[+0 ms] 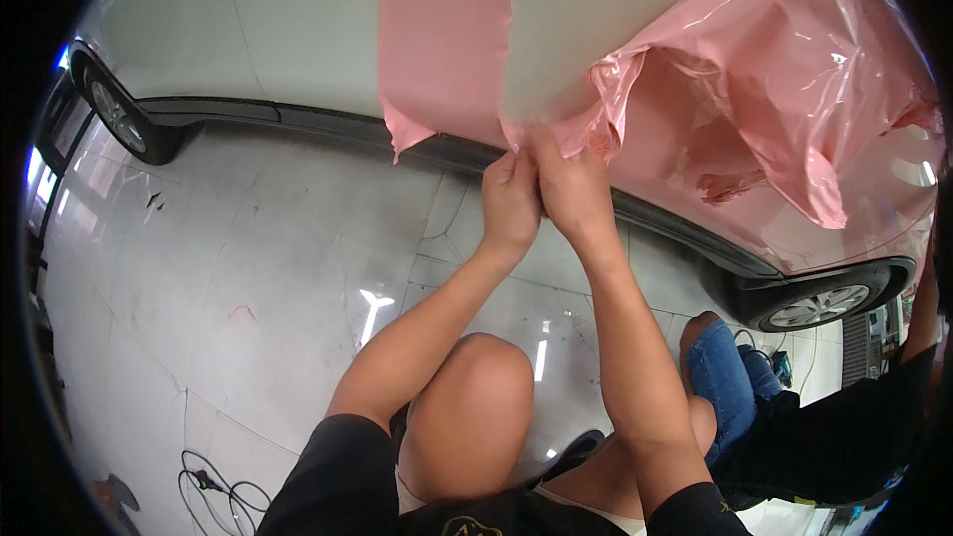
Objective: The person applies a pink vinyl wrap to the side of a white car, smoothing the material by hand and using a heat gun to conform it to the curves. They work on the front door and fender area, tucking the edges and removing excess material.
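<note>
Glossy grey floor tiles [248, 268] run beneath a white car body [298, 30] with a dark sill [298, 119]. Your left hand [509, 201] and right hand [568, 184] meet at the panel's lower edge, both pinched closed on the pink film [764, 89], which hangs crumpled to the right; a flat pink strip [442, 30] still adheres on the left. Another person's arm [923, 308] shows at far right.

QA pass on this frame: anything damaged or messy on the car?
Yes. The pink film on the white car is torn ragged at its lower edge, and a crumpled sheet hangs loose on the right. Both hands, left and right, pinch the edge.
</note>
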The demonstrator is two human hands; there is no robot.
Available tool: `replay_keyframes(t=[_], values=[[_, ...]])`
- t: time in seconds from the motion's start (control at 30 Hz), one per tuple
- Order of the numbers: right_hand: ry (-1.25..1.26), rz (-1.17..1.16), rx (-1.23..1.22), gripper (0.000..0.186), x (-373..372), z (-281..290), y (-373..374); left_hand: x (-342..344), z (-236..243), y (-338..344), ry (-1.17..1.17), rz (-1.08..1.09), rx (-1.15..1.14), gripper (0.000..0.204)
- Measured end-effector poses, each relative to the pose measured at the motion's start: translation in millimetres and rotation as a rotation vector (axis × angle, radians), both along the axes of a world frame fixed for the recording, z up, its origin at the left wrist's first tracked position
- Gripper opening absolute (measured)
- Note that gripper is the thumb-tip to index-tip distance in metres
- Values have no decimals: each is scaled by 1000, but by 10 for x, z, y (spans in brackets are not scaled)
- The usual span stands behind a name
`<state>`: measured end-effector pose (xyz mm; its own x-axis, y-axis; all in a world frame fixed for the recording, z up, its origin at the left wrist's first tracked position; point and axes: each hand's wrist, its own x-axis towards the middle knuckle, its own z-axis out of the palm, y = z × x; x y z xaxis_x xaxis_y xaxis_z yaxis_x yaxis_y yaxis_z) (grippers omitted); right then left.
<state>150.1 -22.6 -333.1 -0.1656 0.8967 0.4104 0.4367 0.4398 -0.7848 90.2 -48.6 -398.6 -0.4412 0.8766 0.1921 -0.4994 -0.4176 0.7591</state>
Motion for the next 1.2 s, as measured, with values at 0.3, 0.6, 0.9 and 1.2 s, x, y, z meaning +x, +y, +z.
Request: replay_keyframes(t=[0.3,0.6,0.9,1.2], values=[[59,106,36,49,-122,-328,126,-779,49,-103,195,-160,-152,56],[97,134,-28,49,-60,-349,219,-577,177,134,332,-154,-114,35],[-320,191,273,43,275,-278,193,24,-77,-52,-198,-83,-73,30],[-120,13,-130,44,101,-128,-129,61,-129,-66,-82,-30,-75,43]])
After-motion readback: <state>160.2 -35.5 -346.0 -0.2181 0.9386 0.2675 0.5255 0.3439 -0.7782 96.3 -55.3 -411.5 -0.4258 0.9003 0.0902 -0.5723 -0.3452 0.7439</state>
